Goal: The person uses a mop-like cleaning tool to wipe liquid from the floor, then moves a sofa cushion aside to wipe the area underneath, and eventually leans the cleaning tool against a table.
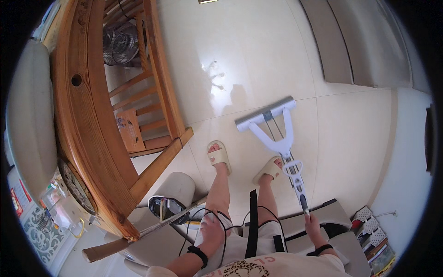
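In my right hand (312, 225) is the handle of a sponge mop (285, 147), fingers wrapped round its grip. The mop slants away from me, with a white forked frame and a wide grey roller head resting on the tile floor. My left hand (212, 229) lies on my left thigh over the white shorts, next to a thin black cable. Its fingers seem laid along the leg with nothing visible in them. A black strap (252, 224) hangs between my legs. My feet, in cream slippers (218, 154), stand apart behind the mop head.
A wooden table (92, 115) with lower slats fills the left, a fan (121, 44) beneath it. Near its leg stands a bin (177, 184) with a black liner. A stick with a brown end (106, 249) leans there. Grey seating (364, 46) is far right; storage baskets (369, 226) sit near right.
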